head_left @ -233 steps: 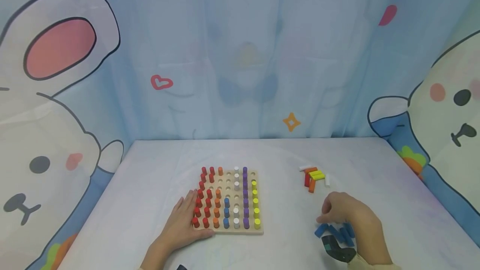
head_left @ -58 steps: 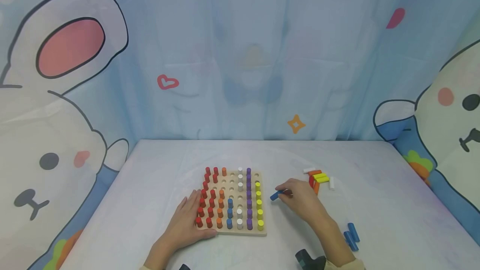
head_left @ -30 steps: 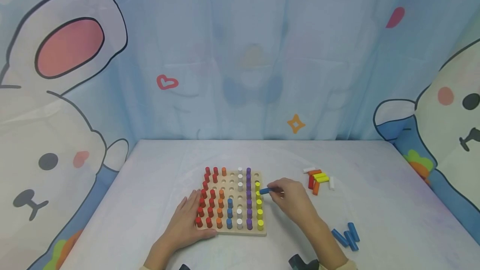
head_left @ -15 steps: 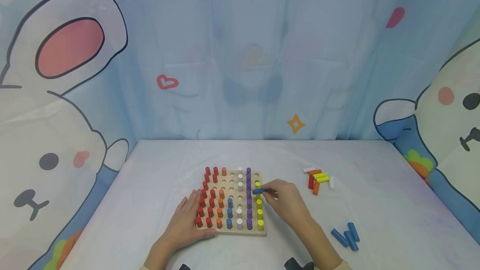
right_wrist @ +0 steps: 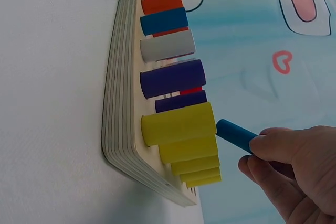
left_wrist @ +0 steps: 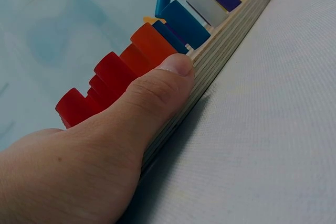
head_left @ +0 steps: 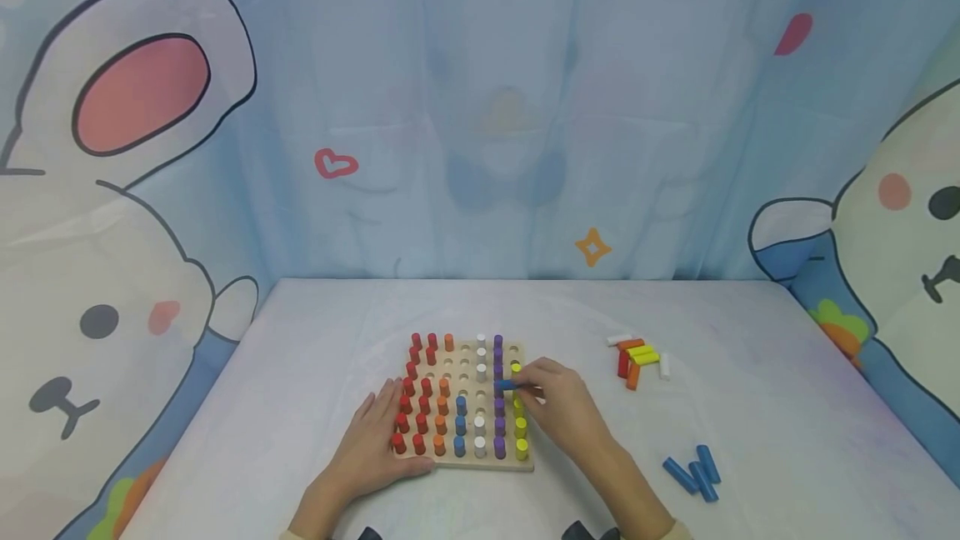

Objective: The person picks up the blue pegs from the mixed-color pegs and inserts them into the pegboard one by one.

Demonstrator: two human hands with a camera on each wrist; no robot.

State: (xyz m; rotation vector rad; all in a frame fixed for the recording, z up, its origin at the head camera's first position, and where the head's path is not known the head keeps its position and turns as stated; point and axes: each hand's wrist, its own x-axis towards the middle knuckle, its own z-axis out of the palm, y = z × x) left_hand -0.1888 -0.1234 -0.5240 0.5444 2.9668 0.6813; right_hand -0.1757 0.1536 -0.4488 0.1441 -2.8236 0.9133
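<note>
In the head view, the left hand [head_left: 372, 433] lies with stretched fingers along the left side of the wooden pegboard [head_left: 495, 465], grasping nothing and seeming to steady it. The right hand [head_left: 558, 407] pinches a blue peg [head_left: 506, 385], tilted almost flat, above the purple pegs [head_left: 499, 426]. I judge that this peg is being carried to a hole; the next move calls for turning it upright, probably over the blue column. That column has three standing blue pegs [head_left: 461, 425] at its near end and bare holes [head_left: 464, 362] beyond. The purple column looks full. On the table [head_left: 570, 315], at right, lie three loose blue pegs [head_left: 703, 482] and a mixed pile [head_left: 642, 357]

In the left wrist view, the left thumb [left_wrist: 152, 93] rests on the board's near edge; its other fingers are hidden

In the right wrist view, thumb and fingers hold the blue peg by one end, its free tip just beside a yellow peg [right_wrist: 178, 124]; whether they touch, I cannot tell
</note>
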